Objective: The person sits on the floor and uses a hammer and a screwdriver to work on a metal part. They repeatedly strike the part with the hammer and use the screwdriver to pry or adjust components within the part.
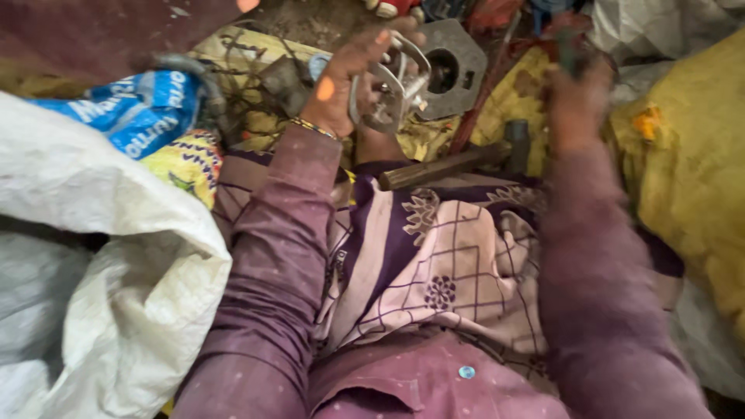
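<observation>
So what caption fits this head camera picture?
Left hand grips a bent metal part above a patterned cloth.

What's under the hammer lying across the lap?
The hammer rests on purple patterned cloth and crumpled yellow sheeting. The cloth hides whatever is beneath. The left hand grips a metal part above.

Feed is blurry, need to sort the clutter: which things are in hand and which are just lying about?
In hand:
left hand grips a bent metal fitting
right hand, blurred; what it holds is unclear

Lying about:
hammer
grey metal plate with a round hole
blue printed bag
white sack
yellow sack
</observation>
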